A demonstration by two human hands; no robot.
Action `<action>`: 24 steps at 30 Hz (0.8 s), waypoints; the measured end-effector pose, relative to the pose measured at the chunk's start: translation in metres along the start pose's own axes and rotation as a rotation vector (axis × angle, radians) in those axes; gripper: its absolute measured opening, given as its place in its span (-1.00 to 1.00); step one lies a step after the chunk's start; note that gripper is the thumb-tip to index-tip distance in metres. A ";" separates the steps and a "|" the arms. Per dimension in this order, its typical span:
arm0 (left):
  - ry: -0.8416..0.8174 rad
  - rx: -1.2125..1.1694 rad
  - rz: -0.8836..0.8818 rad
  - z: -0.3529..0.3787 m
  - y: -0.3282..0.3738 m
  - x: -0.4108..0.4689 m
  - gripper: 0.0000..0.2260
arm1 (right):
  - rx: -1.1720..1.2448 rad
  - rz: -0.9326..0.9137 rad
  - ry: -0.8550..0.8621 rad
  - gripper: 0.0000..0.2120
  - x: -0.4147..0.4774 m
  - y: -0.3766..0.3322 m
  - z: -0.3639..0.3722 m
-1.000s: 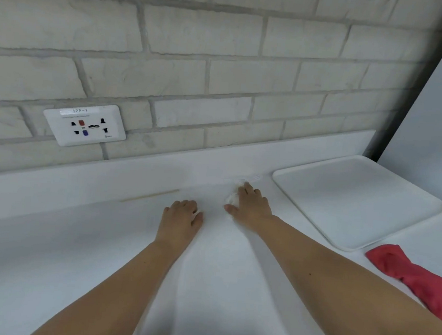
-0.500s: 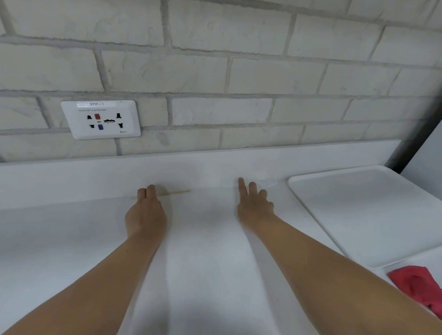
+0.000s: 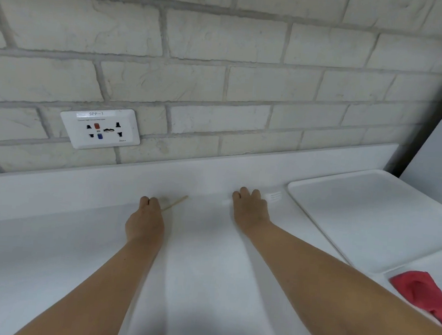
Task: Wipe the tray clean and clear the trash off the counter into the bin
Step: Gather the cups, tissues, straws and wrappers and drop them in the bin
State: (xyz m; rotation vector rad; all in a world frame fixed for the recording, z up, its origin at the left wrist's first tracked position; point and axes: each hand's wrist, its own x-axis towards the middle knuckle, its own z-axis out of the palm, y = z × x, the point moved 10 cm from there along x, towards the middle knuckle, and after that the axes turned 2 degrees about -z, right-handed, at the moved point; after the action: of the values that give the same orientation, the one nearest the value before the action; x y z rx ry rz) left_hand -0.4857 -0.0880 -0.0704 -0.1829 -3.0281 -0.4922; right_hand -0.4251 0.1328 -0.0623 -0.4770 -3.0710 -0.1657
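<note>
Trash-clearing is the step we judge to be in hand, with two bits lying at the back of the white table (image 3: 46,259), against its raised rear edge and below the wall socket (image 3: 100,128). Starting at the left, our left hand (image 3: 145,222) reaches to the rear edge with its fingers (image 3: 149,203) curled down onto the near end of a thin wooden stick (image 3: 176,203), pinching it; the far end of the stick points up and to the right. Further right, our right hand (image 3: 251,210) has its fingers curled over a white scrap (image 3: 274,196), which pokes out on either side of the knuckles. Just beside that hand sits the white tray (image 3: 370,220), looking bare, and near its front corner lies a red cloth (image 3: 428,295), untouched by either hand. No bin shows in this view, so the next move, as we see it, calls for lifting both pieces without dropping the light stick, then turning to find the bin. Wiping the tray would call for the cloth.
</note>
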 end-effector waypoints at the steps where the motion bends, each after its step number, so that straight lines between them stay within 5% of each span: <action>1: -0.011 0.010 -0.014 0.001 0.000 0.000 -0.77 | -0.062 -0.013 0.025 -0.65 -0.004 -0.004 -0.002; 13: -0.344 -0.075 -0.006 0.000 0.006 -0.031 -1.00 | -0.177 -0.145 0.107 -0.68 -0.091 -0.034 -0.017; 15: -0.354 -0.077 0.018 -0.001 0.011 -0.041 -0.82 | -0.172 -0.135 0.090 -0.68 -0.106 -0.032 -0.019; 19: -0.437 -0.048 0.134 -0.002 0.027 -0.082 -0.96 | -0.172 -0.104 0.047 -0.65 -0.150 -0.024 -0.024; 24: -0.406 0.103 0.241 0.002 0.045 -0.121 -0.82 | -0.089 -0.034 0.058 -0.68 -0.187 0.002 -0.040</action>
State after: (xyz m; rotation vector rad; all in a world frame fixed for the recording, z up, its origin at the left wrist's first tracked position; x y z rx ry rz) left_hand -0.3601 -0.0575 -0.0687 -0.7127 -3.3386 -0.3091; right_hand -0.2458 0.0741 -0.0309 -0.4160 -3.0257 -0.3126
